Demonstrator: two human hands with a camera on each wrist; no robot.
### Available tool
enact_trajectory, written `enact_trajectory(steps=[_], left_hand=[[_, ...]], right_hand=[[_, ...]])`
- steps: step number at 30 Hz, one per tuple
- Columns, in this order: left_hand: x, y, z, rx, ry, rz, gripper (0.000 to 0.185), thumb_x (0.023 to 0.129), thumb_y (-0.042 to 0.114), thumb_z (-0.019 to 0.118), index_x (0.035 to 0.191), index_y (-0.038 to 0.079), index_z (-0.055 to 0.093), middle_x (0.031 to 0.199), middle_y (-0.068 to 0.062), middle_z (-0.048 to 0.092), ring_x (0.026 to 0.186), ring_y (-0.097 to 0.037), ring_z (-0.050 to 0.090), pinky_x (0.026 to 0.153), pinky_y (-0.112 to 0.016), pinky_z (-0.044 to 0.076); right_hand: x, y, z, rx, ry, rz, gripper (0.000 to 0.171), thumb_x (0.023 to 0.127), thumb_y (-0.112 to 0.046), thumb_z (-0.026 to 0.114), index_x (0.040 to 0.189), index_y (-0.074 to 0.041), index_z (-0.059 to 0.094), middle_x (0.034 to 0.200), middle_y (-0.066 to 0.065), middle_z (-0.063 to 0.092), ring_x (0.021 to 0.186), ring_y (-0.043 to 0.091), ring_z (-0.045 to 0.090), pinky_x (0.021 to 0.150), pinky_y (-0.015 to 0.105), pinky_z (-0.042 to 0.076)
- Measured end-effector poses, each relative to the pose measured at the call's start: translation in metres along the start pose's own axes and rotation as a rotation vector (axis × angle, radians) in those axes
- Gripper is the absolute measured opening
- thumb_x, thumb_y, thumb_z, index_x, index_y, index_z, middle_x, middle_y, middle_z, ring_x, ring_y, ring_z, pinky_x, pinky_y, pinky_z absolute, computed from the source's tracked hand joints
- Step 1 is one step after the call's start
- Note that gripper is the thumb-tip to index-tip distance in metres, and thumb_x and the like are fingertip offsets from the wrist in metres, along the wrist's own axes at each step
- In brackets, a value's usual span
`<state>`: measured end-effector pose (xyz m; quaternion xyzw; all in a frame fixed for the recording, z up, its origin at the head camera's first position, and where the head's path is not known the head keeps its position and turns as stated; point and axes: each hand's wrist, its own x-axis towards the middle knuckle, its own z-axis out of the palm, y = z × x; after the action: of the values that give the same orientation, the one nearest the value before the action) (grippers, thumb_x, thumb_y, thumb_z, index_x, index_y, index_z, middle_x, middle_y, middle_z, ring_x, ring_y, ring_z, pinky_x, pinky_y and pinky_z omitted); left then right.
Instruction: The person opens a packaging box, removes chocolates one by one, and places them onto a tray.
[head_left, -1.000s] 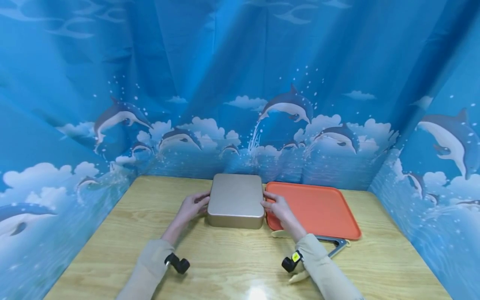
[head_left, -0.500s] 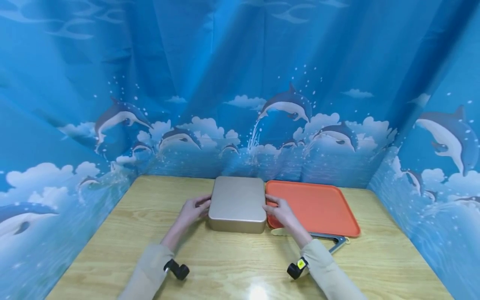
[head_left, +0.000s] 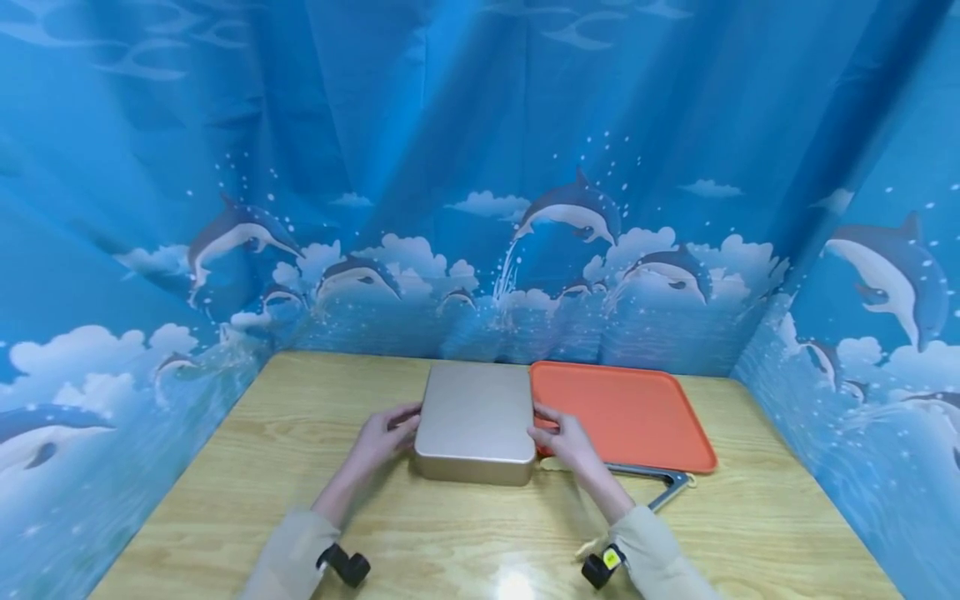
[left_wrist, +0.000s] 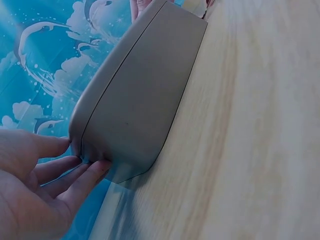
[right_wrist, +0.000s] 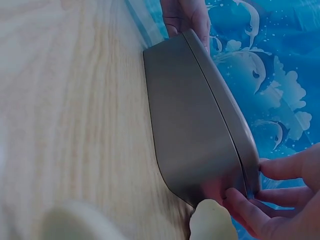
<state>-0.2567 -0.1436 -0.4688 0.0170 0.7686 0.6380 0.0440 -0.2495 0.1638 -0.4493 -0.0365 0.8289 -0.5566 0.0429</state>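
A squarish metal tin box (head_left: 476,412) with a fitted lid stands at the middle of the table, its base right at the wood. My left hand (head_left: 384,433) holds its left side; in the left wrist view the thumb meets the lid's edge and the fingers bend against the wall below the seam. Opposite, my right hand (head_left: 567,439) grips the right side, thumb at the lid and fingers lower down in the right wrist view. Metal tongs (head_left: 667,479) with cream scalloped tips lie by the right forearm, partly hidden under it.
A flat orange tray (head_left: 622,417) lies right of the box, close beside it. The wooden table (head_left: 315,400) ends at a blue dolphin-print curtain (head_left: 480,208) behind and at both sides. Each wrist carries a small black camera.
The tin box has slid toward me, away from the back curtain, with both hands moving along with it. The tray and tongs stay in place.
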Motion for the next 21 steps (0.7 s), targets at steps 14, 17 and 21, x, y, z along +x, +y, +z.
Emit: enact_trajectory(steps=[14,17,21], left_hand=[[-0.023,0.000,0.005,0.001,0.004,0.012,0.040,0.101,0.004,0.059,0.139,-0.007,0.055,0.136,-0.028,0.059,0.111,-0.035,0.067,0.088,-0.038,0.061],[-0.029,0.000,0.004,-0.008,-0.004,0.020,0.040,0.101,0.003,0.059,0.138,-0.009,0.054,0.136,-0.029,0.059,0.112,-0.037,0.067,0.088,-0.038,0.061],[-0.038,0.002,0.002,-0.008,-0.003,0.014,0.040,0.100,0.002,0.059,0.137,-0.010,0.054,0.135,-0.029,0.059,0.112,-0.037,0.067,0.088,-0.038,0.061]], right_hand=[[-0.028,0.004,0.000,0.051,0.023,-0.013,0.051,0.095,0.000,0.066,0.143,0.009,0.050,0.136,0.031,0.058,0.114,0.038,0.066,0.091,0.042,0.060],[-0.034,0.004,0.001,0.041,0.028,-0.007,0.052,0.094,0.000,0.068,0.143,0.007,0.052,0.136,0.030,0.059,0.116,0.039,0.065,0.093,0.040,0.059],[-0.044,0.001,0.003,0.032,0.021,0.008,0.053,0.094,-0.002,0.069,0.143,0.005,0.052,0.135,0.029,0.060,0.117,0.039,0.065,0.093,0.042,0.059]])
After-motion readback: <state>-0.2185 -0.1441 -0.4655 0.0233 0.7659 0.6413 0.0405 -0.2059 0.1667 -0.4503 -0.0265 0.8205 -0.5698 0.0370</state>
